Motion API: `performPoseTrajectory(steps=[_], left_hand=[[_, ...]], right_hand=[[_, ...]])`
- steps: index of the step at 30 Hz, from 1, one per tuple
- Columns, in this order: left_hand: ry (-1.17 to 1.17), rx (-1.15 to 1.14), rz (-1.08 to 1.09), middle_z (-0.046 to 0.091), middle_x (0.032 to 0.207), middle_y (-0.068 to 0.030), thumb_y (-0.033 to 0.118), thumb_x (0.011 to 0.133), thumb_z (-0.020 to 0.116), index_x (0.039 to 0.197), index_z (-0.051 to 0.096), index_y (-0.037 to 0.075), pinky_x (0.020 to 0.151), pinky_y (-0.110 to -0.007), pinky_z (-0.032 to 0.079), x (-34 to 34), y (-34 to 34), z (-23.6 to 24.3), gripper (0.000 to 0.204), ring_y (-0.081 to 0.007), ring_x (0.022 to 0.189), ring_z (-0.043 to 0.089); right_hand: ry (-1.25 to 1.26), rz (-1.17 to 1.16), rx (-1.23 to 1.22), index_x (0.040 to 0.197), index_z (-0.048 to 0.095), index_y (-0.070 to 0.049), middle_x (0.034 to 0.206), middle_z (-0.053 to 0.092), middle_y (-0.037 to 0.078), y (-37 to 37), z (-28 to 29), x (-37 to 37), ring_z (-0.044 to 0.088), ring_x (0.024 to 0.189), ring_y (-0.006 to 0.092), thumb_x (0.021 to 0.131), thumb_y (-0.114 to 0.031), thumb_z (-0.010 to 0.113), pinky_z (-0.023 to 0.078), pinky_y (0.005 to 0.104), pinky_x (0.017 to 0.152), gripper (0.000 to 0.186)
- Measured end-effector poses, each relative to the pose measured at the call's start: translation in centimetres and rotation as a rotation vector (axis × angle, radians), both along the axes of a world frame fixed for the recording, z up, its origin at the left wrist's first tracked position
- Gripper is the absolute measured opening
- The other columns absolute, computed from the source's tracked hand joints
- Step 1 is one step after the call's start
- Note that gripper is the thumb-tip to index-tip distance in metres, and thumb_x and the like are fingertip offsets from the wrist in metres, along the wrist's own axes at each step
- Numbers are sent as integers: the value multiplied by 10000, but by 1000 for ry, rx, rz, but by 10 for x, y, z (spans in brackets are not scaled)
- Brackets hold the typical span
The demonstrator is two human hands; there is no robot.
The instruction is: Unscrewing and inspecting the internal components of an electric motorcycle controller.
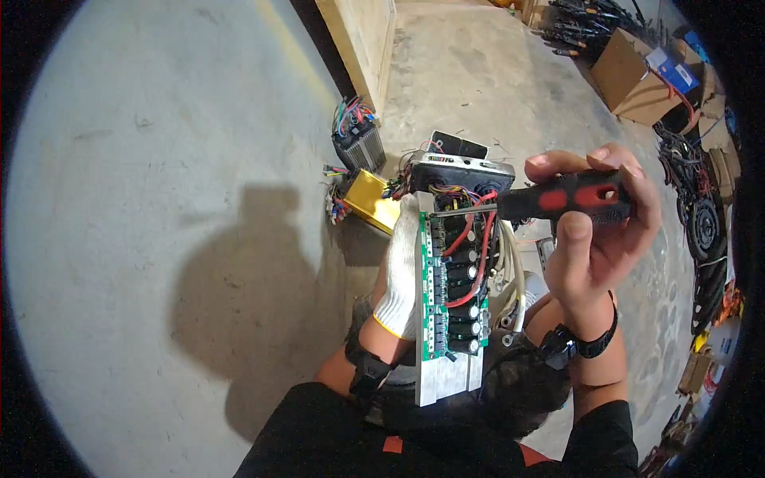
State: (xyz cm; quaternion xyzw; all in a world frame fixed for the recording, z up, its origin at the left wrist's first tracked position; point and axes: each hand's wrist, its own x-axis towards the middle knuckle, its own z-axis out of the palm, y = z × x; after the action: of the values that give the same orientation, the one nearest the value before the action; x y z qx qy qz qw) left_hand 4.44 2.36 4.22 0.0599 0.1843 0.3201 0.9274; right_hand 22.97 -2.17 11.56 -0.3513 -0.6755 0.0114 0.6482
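In a white knitted glove, my left hand [401,275] grips a green circuit board [440,299] on a silver metal heat sink [450,378], held upright above my lap. Black capacitors and thick red wires run along the board. Its fingers are mostly hidden behind the board. My bare right hand [602,231] is closed round the black and red handle of a screwdriver [558,197]. The shaft points left, its tip at the board's upper end. Right behind that end is a silver-and-black controller housing [462,171] with many coloured wires.
A gold box [372,201] and a dark finned box [358,146] with wires lie by the wall on the left. A wooden door edge [370,56] stands at the back. Along the right are a cardboard box [633,76] and heaped black cables [701,227].
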Motion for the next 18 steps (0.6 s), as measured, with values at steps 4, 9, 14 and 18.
performPoseTrajectory(steps=[4,9,14,18], left_hand=[[61,41,52,781,1105,-148,686,1027,517,1343,665,30,725,-408,675,1,-1,0,743,-266,843,783],[-126,-10,16,696,1352,-174,563,1095,476,1502,549,75,968,-482,630,-8,4,-15,640,-317,1124,738],[-140,-19,-30,702,1336,-188,575,1089,480,1491,556,64,962,-484,631,-6,4,-17,655,-321,1119,740],[-417,-15,-113,699,1344,-188,567,1088,489,1498,550,63,979,-480,622,-7,10,-23,653,-320,1134,733]], right_hand=[[-1,-49,-66,1565,290,-31,1353,502,258,-4,6,0,730,1053,406,1034,-172,667,609,500,909,666],[203,-66,-193,1613,302,-13,1424,525,253,-2,20,-18,729,1035,390,1064,-337,638,619,487,881,721],[159,-141,-191,1536,396,-13,1326,559,247,-3,8,1,734,1013,348,980,-350,761,603,453,895,745],[-184,-293,-17,1480,457,-31,1286,562,234,-7,4,20,726,999,349,961,-387,783,614,431,869,709]])
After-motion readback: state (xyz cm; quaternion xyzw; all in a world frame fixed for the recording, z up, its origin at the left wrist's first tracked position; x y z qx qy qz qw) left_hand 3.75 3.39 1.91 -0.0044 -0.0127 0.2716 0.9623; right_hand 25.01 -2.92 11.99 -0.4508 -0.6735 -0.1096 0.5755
